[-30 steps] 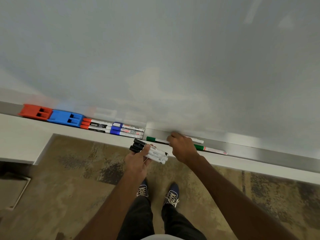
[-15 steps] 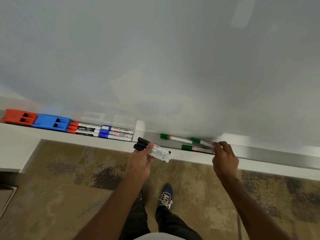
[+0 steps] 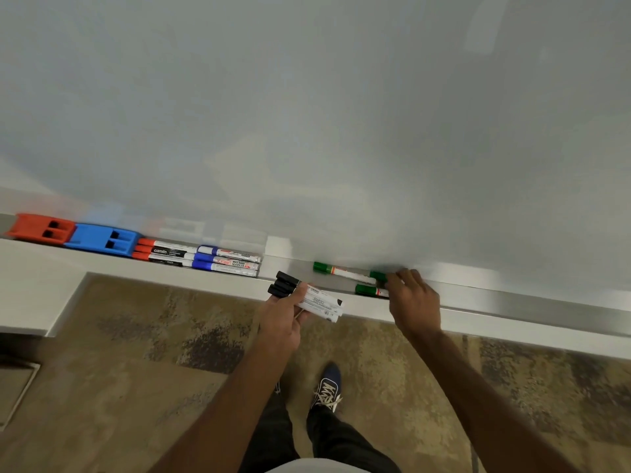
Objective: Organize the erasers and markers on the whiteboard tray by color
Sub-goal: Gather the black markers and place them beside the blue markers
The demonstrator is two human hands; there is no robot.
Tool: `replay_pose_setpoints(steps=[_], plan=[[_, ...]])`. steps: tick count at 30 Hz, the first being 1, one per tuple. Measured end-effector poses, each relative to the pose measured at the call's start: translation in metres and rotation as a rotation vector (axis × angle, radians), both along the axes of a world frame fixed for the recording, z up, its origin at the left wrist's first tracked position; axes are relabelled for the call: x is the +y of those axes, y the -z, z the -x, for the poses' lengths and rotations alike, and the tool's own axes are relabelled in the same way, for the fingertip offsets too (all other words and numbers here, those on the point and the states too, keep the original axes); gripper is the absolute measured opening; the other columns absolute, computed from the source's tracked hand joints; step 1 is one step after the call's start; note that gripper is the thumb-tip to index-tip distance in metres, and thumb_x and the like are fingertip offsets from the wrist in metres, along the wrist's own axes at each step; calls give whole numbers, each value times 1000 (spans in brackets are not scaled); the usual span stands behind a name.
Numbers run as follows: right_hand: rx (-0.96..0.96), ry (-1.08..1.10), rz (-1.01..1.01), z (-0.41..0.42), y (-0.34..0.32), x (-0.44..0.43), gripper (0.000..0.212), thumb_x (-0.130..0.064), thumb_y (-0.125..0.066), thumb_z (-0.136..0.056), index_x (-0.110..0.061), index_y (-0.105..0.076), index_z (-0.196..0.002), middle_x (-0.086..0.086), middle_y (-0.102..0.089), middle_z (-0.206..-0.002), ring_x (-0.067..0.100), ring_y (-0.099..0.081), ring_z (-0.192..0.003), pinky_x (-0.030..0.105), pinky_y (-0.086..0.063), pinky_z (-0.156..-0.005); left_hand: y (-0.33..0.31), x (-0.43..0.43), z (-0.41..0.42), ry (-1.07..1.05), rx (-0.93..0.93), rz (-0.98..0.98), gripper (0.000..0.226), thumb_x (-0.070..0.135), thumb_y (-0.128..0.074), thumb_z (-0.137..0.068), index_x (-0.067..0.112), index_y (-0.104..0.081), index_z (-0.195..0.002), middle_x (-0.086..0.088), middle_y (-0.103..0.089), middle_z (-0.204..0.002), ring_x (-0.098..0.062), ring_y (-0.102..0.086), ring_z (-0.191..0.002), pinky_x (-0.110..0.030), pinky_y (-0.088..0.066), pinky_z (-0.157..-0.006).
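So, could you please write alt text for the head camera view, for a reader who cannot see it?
A person's right hand reaches for green markers on a whiteboard tray, while the left hand holds a bundle of black markers. Further left on the tray lie a red eraser, a blue eraser, red markers and blue markers.

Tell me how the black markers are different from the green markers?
The black markers have black caps; the green markers have green caps. The black ones are bunched in the left hand, off the tray; the green ones lie on the tray, spread out, by the right hand. Both kinds have white barrels.
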State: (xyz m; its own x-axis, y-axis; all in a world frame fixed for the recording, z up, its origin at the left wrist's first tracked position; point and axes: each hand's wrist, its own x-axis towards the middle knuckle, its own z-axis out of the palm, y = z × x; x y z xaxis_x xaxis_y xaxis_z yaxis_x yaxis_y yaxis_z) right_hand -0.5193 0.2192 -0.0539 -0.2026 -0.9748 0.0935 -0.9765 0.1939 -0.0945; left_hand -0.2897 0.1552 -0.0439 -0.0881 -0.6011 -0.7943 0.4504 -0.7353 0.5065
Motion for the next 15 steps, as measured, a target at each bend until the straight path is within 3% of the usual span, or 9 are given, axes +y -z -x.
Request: replay_pose_setpoints(steps=[5,10,15], plan=[[3,-288,-58,-34,-8,-34,25,3,-75,-67,-12,-71,-86,4,-72,-81,23,-65,-76,29,-48,-51,-3,3,2,-5,-10,0,38,3,-67,-87,-6,-56,-122,-22,-72,-105,-33,-71,-95,-41,-58,-82],[10,-335,-111,-47,-17,-50,31,10,-76,-50,-9,-67,-73,6,-69,-68,28,-66,-66,27,-43,-41,-6,8,5,-15,-26,4,38,2,-66,-87,-8,-56,-122,-26,-68,-114,-36,-68,-100,-44,-56,-88],[-50,-288,5,-39,-11,-42,32,13,-71,-59,-8,-70,-83,7,-72,-80,28,-65,-76,31,-49,-48,-7,8,5,-27,-15,-7,39,1,-66,-87,-8,-54,-123,-27,-67,-116,-38,-67,-103,-47,-54,-91]])
